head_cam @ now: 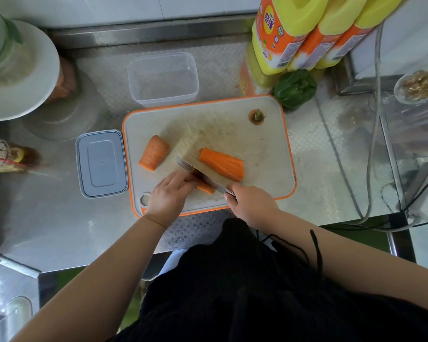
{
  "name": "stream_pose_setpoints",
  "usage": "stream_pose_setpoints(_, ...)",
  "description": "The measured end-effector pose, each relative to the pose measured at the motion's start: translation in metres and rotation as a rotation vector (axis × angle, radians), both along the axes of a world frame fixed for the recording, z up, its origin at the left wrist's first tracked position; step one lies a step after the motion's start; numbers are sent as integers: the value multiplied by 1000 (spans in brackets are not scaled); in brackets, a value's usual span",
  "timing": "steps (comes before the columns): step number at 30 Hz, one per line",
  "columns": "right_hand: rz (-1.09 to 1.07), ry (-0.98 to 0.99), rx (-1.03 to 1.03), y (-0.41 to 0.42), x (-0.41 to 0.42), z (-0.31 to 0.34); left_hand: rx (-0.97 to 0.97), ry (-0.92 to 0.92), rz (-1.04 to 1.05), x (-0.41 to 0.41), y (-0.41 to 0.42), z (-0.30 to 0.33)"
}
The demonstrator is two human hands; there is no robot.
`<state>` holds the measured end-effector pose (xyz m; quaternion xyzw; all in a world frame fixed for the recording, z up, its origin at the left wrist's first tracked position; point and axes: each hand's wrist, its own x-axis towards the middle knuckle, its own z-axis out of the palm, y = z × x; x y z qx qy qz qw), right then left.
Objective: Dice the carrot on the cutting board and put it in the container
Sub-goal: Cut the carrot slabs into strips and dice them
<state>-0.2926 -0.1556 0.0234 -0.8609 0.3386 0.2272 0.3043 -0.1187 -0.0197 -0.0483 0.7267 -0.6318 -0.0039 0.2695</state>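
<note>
Down at the near edge of the cutting board (pixel 232 114), the left hand (pixel 167 196) curls its fingers over a carrot strip (pixel 205 187), pinning it to the board. The right hand (pixel 251 204) has its grip clenched round the handle of a knife (pixel 199 175), whose blade lies across that strip, slanting toward the board's middle. Just beyond the blade lies a bundle of cut carrot lengths (pixel 223 164), and a whole carrot chunk (pixel 154 153) rests near the board's left edge. The carrot top (pixel 257 116) sits alone by the far right corner.

The clear plastic container (pixel 163 79) stands on the steel bench (pixel 59 218) just past the board's far edge, with no carrot in it. Its grey lid (pixel 101 163) lies flat against the board's left edge. A green pepper (pixel 295 88) sits off the far right corner, beside three yellow bottles (pixel 304 33).
</note>
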Motion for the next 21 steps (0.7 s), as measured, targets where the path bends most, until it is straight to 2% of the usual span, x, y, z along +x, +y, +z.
stream_pose_setpoints(8,28,-5,-25,-1,-1,2,29,49,-35,6,-4,4)
stream_pose_setpoints(12,33,6,-33,2,0,2,63,99,53,-3,-1,2)
stream_pose_setpoints(21,8,50,11,4,2,4,2,166,120,-19,-4,-11)
